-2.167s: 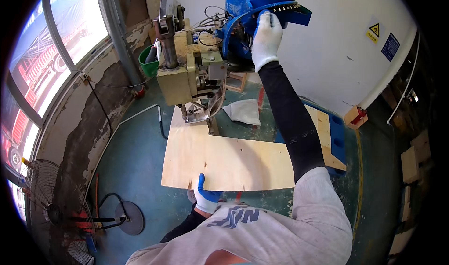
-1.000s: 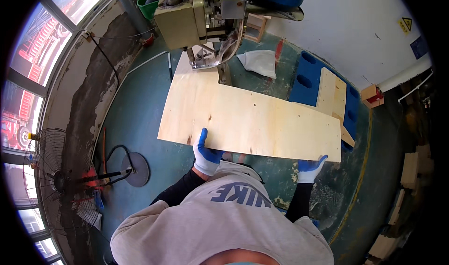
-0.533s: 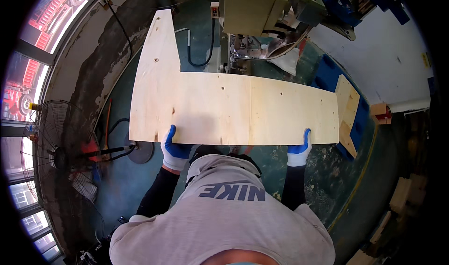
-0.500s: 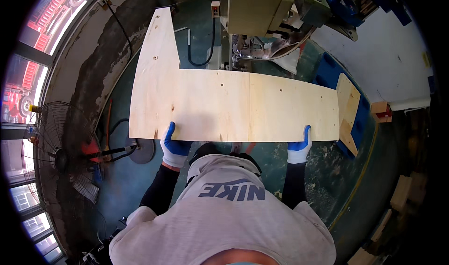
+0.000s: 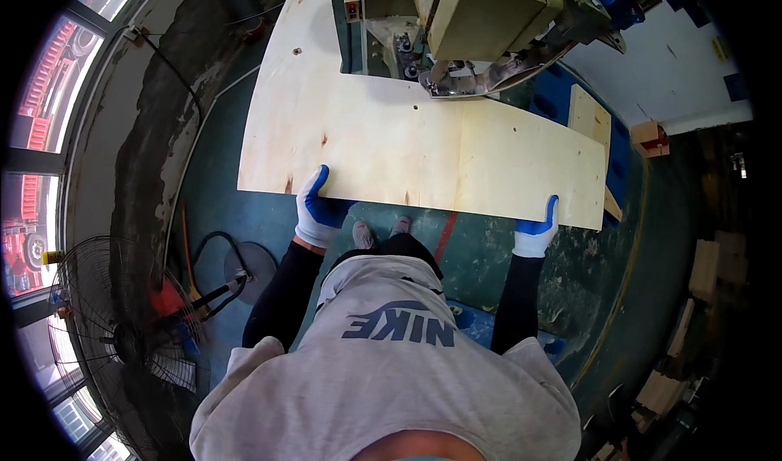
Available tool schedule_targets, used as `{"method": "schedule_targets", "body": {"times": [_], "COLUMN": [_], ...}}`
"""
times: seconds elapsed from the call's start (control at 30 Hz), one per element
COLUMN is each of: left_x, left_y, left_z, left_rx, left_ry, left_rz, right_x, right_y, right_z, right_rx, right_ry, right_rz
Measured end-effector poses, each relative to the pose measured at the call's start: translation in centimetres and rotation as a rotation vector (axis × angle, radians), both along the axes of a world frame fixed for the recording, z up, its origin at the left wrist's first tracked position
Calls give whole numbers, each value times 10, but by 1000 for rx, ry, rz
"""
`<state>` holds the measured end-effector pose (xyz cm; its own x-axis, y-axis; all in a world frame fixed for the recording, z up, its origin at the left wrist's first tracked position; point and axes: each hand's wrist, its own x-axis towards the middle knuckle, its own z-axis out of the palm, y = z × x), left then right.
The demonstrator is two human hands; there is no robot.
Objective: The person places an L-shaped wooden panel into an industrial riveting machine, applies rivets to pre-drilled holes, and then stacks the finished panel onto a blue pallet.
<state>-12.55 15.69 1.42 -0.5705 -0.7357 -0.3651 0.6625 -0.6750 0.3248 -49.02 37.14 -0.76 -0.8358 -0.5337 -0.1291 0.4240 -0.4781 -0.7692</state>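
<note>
A large L-shaped plywood panel (image 5: 383, 139) with several small holes spans between my gloved hands, roughly level. My left hand (image 5: 320, 204) grips its near edge toward the left, thumb on top and fingers underneath. Near the right end, my right hand (image 5: 538, 226) clasps the same edge in the same way. Both gloves are white with blue palms. The panel's far edge reaches the working head of a green machine (image 5: 489, 17), beside a curved metal arm (image 5: 505, 78). Whether panel and machine touch, I cannot tell.
A wire-cage fan (image 5: 126, 339) stands at the left below the windows. On a blue pallet (image 5: 554, 94) at the right lie cut wooden pieces (image 5: 590, 117). A small box (image 5: 650, 138) sits by the wall, and wood blocks (image 5: 705, 270) are stacked far right.
Both hands have carried the panel forward toward the machine, its right end now slanting nearer to me. Part of its far edge has come up to the curved metal arm.
</note>
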Motion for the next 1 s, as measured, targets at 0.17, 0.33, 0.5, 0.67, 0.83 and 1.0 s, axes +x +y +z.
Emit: {"method": "schedule_targets", "body": {"times": [0.17,0.33,0.5,0.67,0.83,1.0], "left_x": [-13,-15,-21,-26,-26,-27], "left_y": [-19,-21,-15,-9,-11,-6], "left_z": [9,-11,-15,-17,-8,0], "left_rx": [-24,28,-12,37,-7,43], "left_ry": [36,8,-55,-78,-78,-27], "left_rz": [-173,-174,-132,-139,-135,-165], "right_x": [-21,-30,-58,-58,-53,-58], "right_y": [-9,-11,-19,-23,-29,-27], "right_z": [-2,-14,-20,-16,-8,-9], "right_rx": [25,29,39,80,123,90], "right_ry": [-143,-166,-168,-189,-196,-238], "right_rz": [18,-36,-45,-51,-118,-84]}}
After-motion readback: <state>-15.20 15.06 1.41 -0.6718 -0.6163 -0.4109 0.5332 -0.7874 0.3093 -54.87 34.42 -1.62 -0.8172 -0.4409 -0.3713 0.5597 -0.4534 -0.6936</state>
